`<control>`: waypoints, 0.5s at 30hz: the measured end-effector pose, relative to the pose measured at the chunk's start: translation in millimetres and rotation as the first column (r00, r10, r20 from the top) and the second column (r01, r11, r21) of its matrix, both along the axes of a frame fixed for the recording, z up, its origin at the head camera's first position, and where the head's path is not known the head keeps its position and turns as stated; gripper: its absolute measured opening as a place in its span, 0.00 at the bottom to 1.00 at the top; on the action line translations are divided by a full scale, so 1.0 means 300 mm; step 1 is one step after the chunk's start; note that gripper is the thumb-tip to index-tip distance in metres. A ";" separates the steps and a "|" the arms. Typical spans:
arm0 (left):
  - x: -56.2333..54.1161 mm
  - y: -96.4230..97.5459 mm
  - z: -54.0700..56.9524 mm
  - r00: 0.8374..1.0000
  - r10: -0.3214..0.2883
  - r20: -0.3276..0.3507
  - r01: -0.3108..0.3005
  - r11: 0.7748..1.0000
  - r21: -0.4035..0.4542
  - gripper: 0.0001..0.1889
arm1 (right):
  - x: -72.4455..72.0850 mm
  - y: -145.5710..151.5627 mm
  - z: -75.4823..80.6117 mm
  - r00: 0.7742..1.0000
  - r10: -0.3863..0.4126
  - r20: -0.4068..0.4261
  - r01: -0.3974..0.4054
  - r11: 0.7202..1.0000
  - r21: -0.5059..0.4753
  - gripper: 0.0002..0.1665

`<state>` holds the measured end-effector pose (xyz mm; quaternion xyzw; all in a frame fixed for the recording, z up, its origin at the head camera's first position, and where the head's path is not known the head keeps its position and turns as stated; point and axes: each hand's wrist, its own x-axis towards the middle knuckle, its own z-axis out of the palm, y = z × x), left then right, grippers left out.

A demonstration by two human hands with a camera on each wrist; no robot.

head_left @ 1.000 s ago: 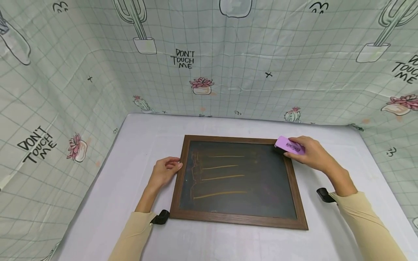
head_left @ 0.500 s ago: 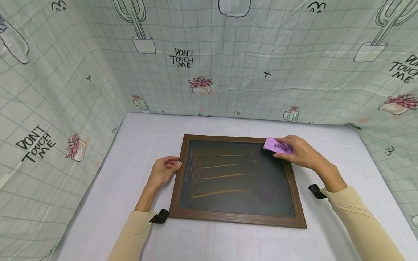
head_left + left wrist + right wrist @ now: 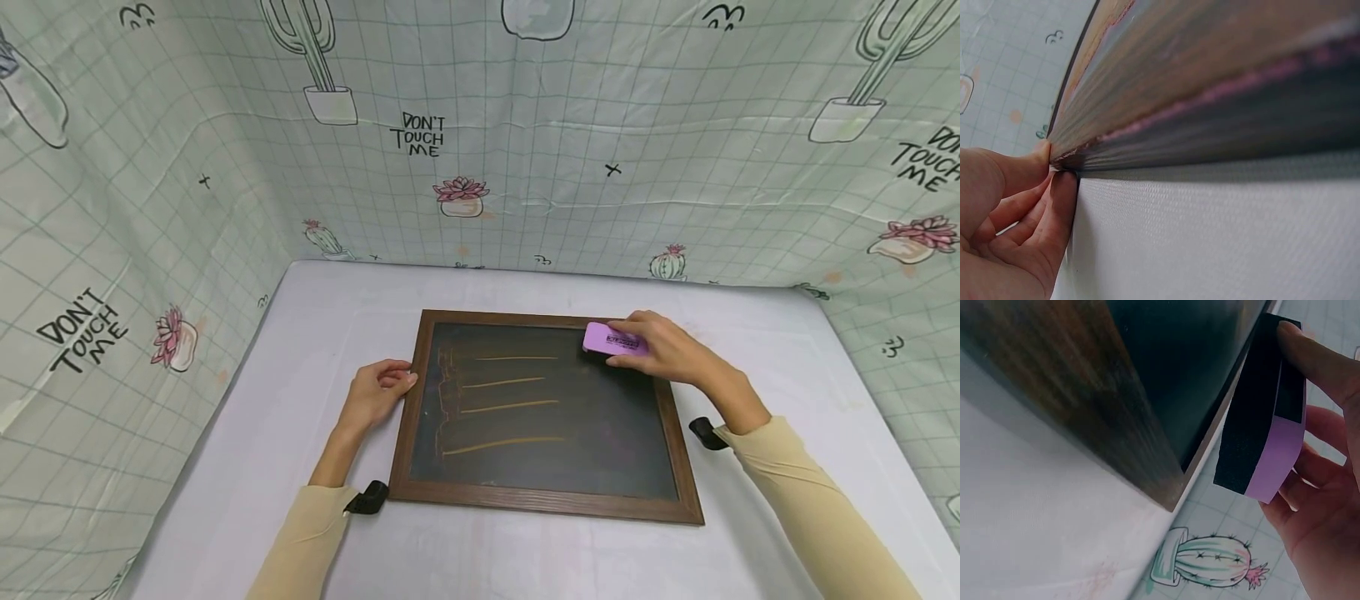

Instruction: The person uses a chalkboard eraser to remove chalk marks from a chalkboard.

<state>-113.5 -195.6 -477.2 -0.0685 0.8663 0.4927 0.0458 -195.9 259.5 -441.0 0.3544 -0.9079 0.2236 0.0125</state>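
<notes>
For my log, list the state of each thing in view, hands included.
Chalkboard: lying on the table, marked
Yellow lines: four, clearly visible
Reddish marks: faint
Purple eraser: held over the chalkboard, contact unclear
Right hand: gripping the purple eraser
Left hand: pinching the wooden frame's left side
Backdrop: hanging, creased

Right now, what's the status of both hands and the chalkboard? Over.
Left hand holding chalkboard by left edge. Right hand gripping purple eraser, at chalkboard's upper right. Four yellow lines on chalkboard; nothing visibly blocking eraser.

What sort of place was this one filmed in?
Probably a makeshift recording booth: cactus-print sheeting hangs behind and beside a white tabletop that bears a framed chalkboard, and the wrist-worn black device on each arm may be a camera.
</notes>
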 end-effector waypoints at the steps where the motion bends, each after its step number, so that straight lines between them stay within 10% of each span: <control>1: 0.000 0.000 -0.001 1.000 0.000 -0.003 0.000 1.000 0.000 0.17 | -0.002 -0.006 -0.002 1.000 0.007 0.003 -0.007 1.000 0.003 0.34; 15: 0.001 -0.002 -0.005 1.000 0.003 -0.015 -0.003 1.000 0.005 0.16 | -0.008 -0.078 -0.014 0.996 0.045 0.078 -0.048 0.998 0.036 0.32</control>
